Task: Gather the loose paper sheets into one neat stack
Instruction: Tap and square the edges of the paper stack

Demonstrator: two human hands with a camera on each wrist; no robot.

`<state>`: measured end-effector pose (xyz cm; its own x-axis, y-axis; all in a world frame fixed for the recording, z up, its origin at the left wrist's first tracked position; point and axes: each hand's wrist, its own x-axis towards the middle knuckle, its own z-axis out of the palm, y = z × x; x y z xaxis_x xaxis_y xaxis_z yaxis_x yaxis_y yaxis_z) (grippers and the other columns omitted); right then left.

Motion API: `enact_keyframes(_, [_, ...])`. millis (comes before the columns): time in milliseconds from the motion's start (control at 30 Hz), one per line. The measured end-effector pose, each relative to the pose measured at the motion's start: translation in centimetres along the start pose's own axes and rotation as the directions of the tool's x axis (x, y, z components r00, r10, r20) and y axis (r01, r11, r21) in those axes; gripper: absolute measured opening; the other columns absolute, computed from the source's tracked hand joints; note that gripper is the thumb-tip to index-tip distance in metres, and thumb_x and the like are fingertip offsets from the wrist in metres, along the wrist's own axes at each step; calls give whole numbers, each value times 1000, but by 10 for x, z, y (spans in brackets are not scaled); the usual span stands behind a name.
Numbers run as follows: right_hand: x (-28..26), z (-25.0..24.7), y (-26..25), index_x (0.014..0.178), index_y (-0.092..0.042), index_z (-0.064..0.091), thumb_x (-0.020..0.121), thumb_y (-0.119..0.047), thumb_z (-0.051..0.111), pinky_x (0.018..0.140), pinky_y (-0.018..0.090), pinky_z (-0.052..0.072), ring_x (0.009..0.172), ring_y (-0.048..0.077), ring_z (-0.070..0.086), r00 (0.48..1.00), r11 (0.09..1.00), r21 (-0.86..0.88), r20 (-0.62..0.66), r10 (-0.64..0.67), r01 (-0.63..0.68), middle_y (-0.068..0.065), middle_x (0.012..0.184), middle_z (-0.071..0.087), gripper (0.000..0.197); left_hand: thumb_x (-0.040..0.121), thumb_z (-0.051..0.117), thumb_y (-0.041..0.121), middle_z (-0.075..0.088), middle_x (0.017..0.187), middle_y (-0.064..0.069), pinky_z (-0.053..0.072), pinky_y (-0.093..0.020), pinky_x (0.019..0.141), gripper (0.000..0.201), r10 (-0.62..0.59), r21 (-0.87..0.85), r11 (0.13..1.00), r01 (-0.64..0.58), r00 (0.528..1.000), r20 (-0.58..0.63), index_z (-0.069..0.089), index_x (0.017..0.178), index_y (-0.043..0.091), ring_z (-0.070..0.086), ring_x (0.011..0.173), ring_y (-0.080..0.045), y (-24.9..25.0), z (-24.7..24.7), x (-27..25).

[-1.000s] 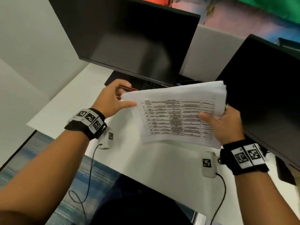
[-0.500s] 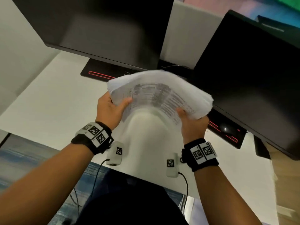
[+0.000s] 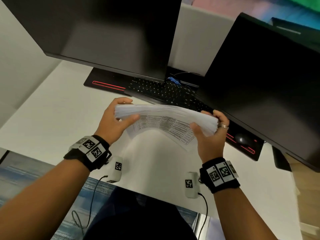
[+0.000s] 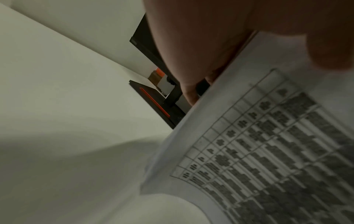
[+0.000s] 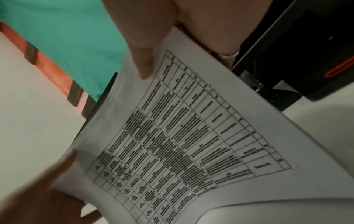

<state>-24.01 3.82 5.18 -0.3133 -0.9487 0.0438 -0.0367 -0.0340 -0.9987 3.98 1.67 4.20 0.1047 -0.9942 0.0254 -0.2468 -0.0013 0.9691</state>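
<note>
On the left, the white table (image 3: 52,122) runs back to a dark monitor (image 3: 107,32), with a black pad edged by a red strip (image 3: 109,84) lying beneath it. The left hand (image 3: 113,121) grips the left end of the paper stack (image 3: 164,112), thumb on the near face and fingers curled round the far side. The stack is held in the air above the table, in front of the keyboard (image 3: 166,91), with its upper edge bowed upward between the two hands. Its near sheet carries a printed table of text, which sags toward the person; the left wrist view shows the same grid (image 4: 268,151) under the thumb. The right hand (image 3: 209,135) clamps the right end, thumb pressed on the printed face (image 5: 191,136) and ringed finger wrapped behind. Further right stands a second dark monitor (image 3: 268,84), with a mouse (image 3: 241,139) on the pad below it
</note>
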Motion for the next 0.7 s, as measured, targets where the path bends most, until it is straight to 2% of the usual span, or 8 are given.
enact_keyframes(67, [-1,-1,0,123,-27,43,82,2,75,83,36,60,114,11,62,992,992,-14,-18,-124,124,0,131,53,59,92,67,23,64,110,-2,51,-14,79,26,43,-85,995,-48,997,-56,57,116,23,63,95,-1,6,4,-2])
enact_keyframes(133, [-1,-3,2,113,-32,50,87,-3,72,94,47,54,124,19,55,966,954,-162,-17,-259,253,2,138,50,45,93,59,29,68,110,-6,50,-14,82,29,72,-111,990,-86,990,-125,56,119,17,64,98,-6,12,9,-2])
enact_keyframes(233, [2,-5,7,98,-29,64,91,-11,69,102,49,47,127,20,52,949,886,-347,46,-312,308,-1,140,50,20,97,57,23,69,110,-8,49,-13,83,24,75,-100,990,-97,976,-202,56,119,14,64,96,-4,14,17,-1])
enact_keyframes(300, [2,-6,8,96,-21,69,91,-10,69,102,42,48,126,18,53,946,884,-342,50,-321,318,-1,138,52,12,99,57,21,69,111,-10,48,-12,82,21,84,-75,992,-106,964,-252,56,119,14,64,94,-2,14,21,-1])
enact_keyframes(367, [0,-7,7,94,-16,71,90,-6,69,101,29,47,124,14,54,938,882,-330,29,-346,336,-1,134,54,11,100,57,21,68,113,-13,50,-15,84,19,102,-65,990,-128,948,-300,54,118,16,64,97,-6,13,24,-3])
enact_keyframes(467, [-5,-6,4,89,-16,71,88,-1,69,97,13,41,118,1,53,926,877,-315,9,-378,362,-5,128,55,15,99,57,24,67,115,-11,53,-33,93,20,103,-76,988,-134,940,-324,54,118,20,65,104,-19,12,28,-4])
enact_keyframes(533, [-7,-6,2,87,-16,70,87,0,69,95,9,40,116,1,54,919,868,-321,14,-395,378,-2,127,56,16,99,57,25,67,114,-9,55,-38,92,17,96,-68,990,-124,942,-320,55,116,21,65,104,-22,13,29,-4])
enact_keyframes(700, [-5,-8,2,86,-16,69,86,1,70,89,7,44,116,3,55,918,871,-299,50,-394,390,3,128,56,17,98,56,27,64,108,3,53,-21,80,16,107,-44,991,-127,945,-310,56,113,21,62,94,-3,13,28,-4])
